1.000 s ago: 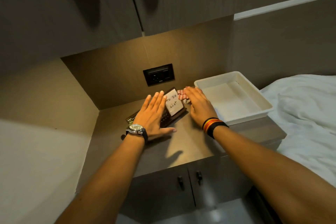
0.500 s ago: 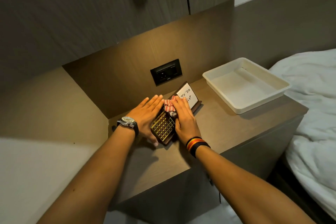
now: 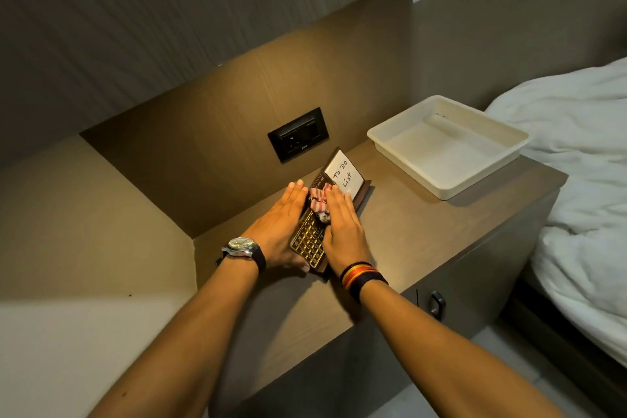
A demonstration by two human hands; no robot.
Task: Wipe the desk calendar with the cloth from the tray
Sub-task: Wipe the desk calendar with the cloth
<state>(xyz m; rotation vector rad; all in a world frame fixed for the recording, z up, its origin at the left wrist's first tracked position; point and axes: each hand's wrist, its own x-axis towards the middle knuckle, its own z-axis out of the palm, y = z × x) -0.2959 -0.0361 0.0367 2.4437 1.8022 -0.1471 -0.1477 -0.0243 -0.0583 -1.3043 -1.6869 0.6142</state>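
Observation:
The desk calendar [image 3: 309, 241], a dark brown block with a gold grid face and a white "To Do List" card at its far end, lies flat on the bedside cabinet top. My right hand [image 3: 341, 226] rests palm-down on it, pressing a bunched red-and-white striped cloth [image 3: 319, 202] against its face. Flat against the calendar's left edge lies my left hand [image 3: 280, 229], fingers straight and together, wearing a wristwatch. The white plastic tray [image 3: 475, 180] stands to the right at the back, with nothing in it.
A black wall socket [image 3: 298, 134] sits on the back panel just behind the calendar. A bed with white bedding [image 3: 576, 163] adjoins the cabinet on the right. The cabinet door handle [image 3: 436, 304] shows below the top's front edge.
My right hand with the cloth has slid from the card end toward me over the grid face. My left hand moved off the calendar's top to its left edge. The camera view shifted.

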